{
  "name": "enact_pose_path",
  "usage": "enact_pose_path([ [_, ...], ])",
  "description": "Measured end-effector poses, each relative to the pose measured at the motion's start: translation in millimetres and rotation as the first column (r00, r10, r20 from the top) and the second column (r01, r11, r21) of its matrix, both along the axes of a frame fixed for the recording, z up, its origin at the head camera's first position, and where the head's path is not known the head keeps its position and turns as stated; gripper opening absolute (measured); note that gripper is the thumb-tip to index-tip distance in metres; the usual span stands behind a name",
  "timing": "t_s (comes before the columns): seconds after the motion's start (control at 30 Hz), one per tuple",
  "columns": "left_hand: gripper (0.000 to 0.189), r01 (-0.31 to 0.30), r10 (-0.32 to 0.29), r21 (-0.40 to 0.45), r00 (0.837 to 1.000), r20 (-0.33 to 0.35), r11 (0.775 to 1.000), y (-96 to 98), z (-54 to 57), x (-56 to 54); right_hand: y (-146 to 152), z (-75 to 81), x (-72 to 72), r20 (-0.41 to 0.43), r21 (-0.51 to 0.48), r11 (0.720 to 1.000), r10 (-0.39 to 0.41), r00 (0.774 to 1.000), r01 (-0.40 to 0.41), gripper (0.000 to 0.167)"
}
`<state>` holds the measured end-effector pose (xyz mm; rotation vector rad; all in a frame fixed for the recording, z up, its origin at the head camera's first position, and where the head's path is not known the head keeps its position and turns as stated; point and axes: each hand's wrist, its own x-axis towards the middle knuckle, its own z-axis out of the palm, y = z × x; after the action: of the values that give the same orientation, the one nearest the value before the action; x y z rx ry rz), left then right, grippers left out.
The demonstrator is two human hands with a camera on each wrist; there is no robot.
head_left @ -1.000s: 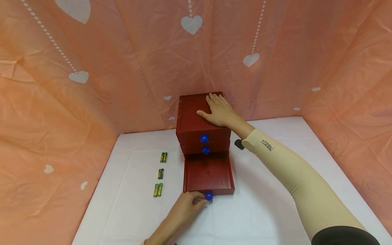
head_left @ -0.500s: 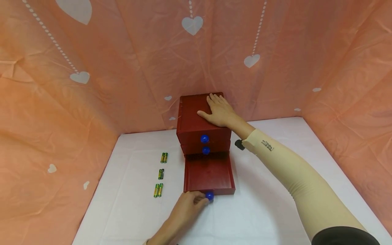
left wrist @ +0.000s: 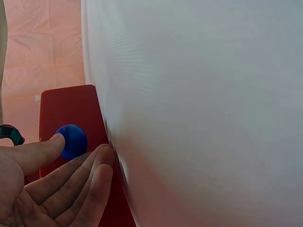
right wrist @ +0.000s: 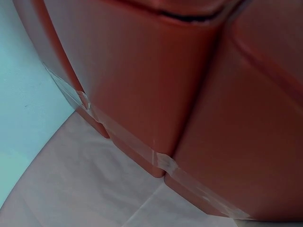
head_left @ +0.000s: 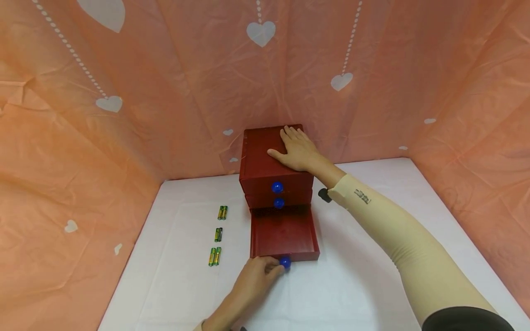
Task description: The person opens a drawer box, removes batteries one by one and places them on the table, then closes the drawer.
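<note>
A dark red cabinet (head_left: 265,156) of stacked drawers stands at the back of the table, with blue ball knobs on its drawer fronts. Its bottom drawer (head_left: 283,232) is pulled well out, and the inside shows bare. My left hand (head_left: 256,276) pinches that drawer's knob (left wrist: 74,142) from the left, thumb on one side and fingers on the other. On the cabinet's top, toward the right, my right hand (head_left: 296,149) rests flat with fingers spread. The upper knob (head_left: 277,187) and middle knob (head_left: 279,202) are untouched; both their drawers are in.
Left of the cabinet, green-and-yellow batteries lie in three pairs: a far pair (head_left: 222,213), a middle pair (head_left: 218,234) and a near pair (head_left: 214,256). Clear tape (right wrist: 165,163) runs across the cabinet's sections. A pink curtain (head_left: 186,92) with hearts hangs behind the white table (head_left: 178,294).
The bottom drawer and my left hand on its knob have shifted very slightly toward the cabinet. My right hand stays in place on top.
</note>
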<state>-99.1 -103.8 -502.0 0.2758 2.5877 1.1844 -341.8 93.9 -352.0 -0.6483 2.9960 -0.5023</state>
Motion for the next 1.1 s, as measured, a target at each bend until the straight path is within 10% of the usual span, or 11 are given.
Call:
enact_pose_path([
  [1.1,0.020,-0.007,0.008,0.006,0.993,-0.114,1.000,4.5,1.2,-24.9,1,0.1,1.4,0.011,-0.017,1.000,-0.005,1.000,0.005,0.098],
])
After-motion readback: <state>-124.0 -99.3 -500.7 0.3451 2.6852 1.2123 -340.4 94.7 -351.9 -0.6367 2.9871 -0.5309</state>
